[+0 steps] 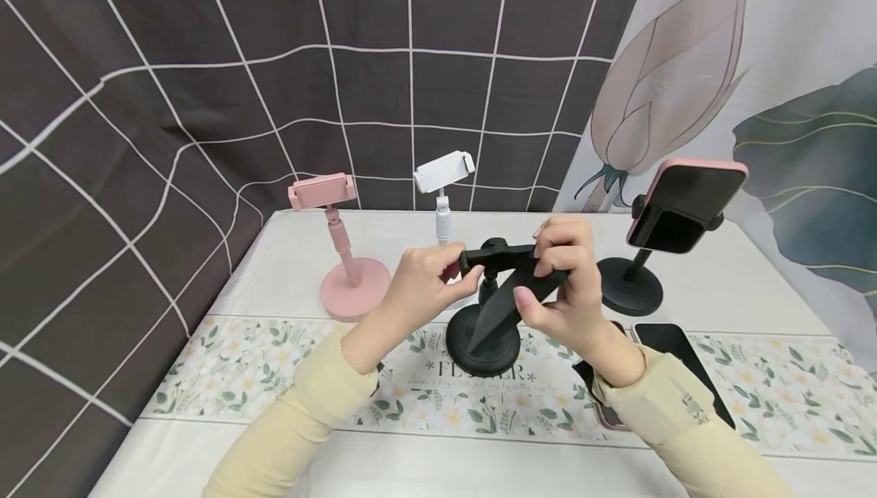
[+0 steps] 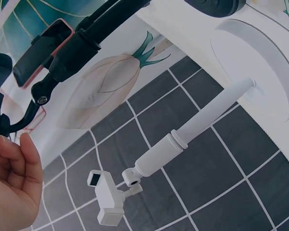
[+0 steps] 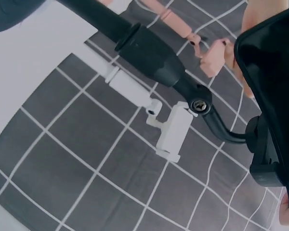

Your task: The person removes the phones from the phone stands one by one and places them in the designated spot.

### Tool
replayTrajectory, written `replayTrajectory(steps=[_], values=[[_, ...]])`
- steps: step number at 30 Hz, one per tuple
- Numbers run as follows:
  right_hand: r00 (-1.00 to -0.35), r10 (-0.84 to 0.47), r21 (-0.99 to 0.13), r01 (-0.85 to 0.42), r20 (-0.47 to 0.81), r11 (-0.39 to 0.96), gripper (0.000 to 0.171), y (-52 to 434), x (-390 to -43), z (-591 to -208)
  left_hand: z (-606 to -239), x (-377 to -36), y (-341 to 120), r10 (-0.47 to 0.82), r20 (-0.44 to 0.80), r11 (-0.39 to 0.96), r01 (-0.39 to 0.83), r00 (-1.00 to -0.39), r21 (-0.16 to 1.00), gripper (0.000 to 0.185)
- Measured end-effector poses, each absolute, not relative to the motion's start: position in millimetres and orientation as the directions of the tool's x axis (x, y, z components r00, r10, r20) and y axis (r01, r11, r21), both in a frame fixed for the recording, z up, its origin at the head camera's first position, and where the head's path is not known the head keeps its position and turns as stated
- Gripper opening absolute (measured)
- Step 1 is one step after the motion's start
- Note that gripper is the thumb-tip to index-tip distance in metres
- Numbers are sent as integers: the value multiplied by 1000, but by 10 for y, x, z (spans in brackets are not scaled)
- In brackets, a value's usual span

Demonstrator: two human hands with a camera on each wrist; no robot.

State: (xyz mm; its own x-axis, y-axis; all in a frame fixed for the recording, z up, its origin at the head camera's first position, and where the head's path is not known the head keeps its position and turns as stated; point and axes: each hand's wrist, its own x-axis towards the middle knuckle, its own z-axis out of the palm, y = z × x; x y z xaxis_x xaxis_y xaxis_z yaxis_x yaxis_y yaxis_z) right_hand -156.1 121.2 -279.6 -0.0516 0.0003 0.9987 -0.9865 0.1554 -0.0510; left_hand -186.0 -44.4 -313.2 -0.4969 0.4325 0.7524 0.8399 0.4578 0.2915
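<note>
A black phone stand (image 1: 488, 363) stands upright at mid-table, its clamp (image 1: 503, 256) at the top. My left hand (image 1: 426, 279) pinches the clamp's left end between thumb and fingers. A dark phone (image 1: 503, 315) slants across the front of the clamp, and my right hand (image 1: 572, 285) grips it by its right end. The right wrist view shows the phone (image 3: 274, 82) large, in front of the clamp's lower jaw. In the left wrist view the curled fingers of my left hand (image 2: 17, 180) are by the clamp, partly cut off by the frame.
Behind stand a pink phone stand (image 1: 352, 288) and a white phone stand (image 1: 444, 216). At right, another black stand (image 1: 630, 288) carries a pink-cased phone (image 1: 685, 205). Under my right forearm, phones (image 1: 674, 346) lie on the floral-banded table (image 1: 274, 361). A dark gridded cloth (image 1: 452, 87) hangs behind.
</note>
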Motion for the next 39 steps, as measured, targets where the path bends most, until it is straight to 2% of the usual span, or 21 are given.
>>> replayTrajectory(steps=[6, 12, 15, 22, 26, 31, 35, 39], values=[[-51, 203, -64, -996, 978, 60, 48, 1173, -1497, -2777, -3141, -1888, -399, 440, 746, 448, 842, -500, 301, 25], [-60, 254, -67, -998, 965, 20, 50, 1168, -1494, -2747, -3126, -1907, -399, 435, 760, 459, 845, -482, 273, 25], [-35, 312, -38, -999, 950, 2, 48, 1131, -1477, -2732, -3123, -1897, -401, 417, 777, 452, 849, -472, 273, 26], [66, 480, 108, -992, 875, -60, 45, 1127, -1373, -2651, -3140, -1888, -391, 391, 785, 458, 841, -481, 288, 28], [102, 489, 140, -989, 866, -43, 46, 1217, -1317, -2636, -3139, -1879, -400, 384, 778, 445, 838, -497, 315, 28], [115, 463, 137, -990, 879, -15, 44, 1434, -1306, -2706, -3141, -1879, -411, 387, 757, 414, 833, -526, 367, 28], [112, 358, 80, -992, 927, 102, 41, 1640, -1284, -2789, -3129, -1884, -409, 402, 738, 404, 828, -543, 389, 28], [60, 213, -2, -960, 975, 279, 41, 1776, -1186, -2804, -3117, -1897, -408, 426, 710, 387, 823, -560, 417, 28]])
